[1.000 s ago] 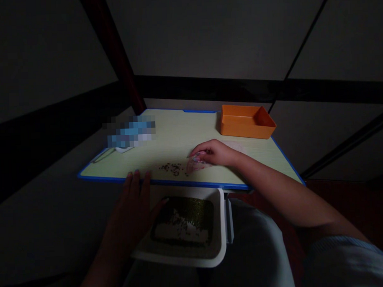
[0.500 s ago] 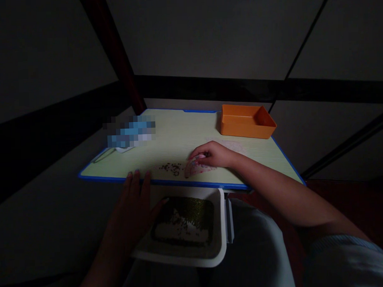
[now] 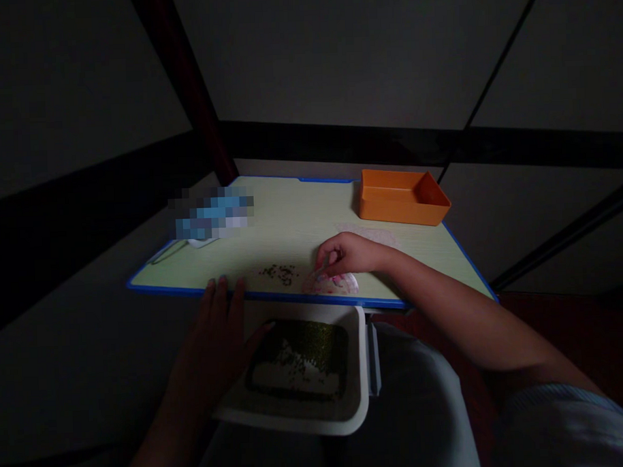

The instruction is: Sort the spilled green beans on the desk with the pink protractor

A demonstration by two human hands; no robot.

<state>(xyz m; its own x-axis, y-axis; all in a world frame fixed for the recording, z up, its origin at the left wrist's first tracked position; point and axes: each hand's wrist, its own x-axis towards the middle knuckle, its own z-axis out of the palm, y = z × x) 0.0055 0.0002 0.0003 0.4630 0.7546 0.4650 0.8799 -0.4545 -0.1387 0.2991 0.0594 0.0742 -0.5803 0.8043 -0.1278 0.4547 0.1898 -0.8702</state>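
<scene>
My right hand (image 3: 345,251) is closed in a pinch on a thin, pinkish, patterned, partly see-through piece (image 3: 347,284), perhaps a small pouch. The piece lies low over the board near its front edge; dim light hides its exact kind. Just left of it is a loose patch of small dark green grains (image 3: 279,273). My left hand (image 3: 218,339) is open, its fingertips resting on the board's front edge and its thumb over the rim of a white plastic tub (image 3: 343,426). Inside the tub, more green grains (image 3: 315,342), resembling mung beans, lie heaped toward the far side.
A pale table board (image 3: 290,214) with a blue edge holds an orange open box (image 3: 400,210) at the back right. Another faint pinkish patch (image 3: 370,235) shows in front of the box. At the left is a blurred blue and white object (image 3: 213,213) with a cord.
My right hand has shifted slightly right and turned. The pink piece, formerly tilted up on its left side, now lies flatter. My left hand and the tub stay put.
</scene>
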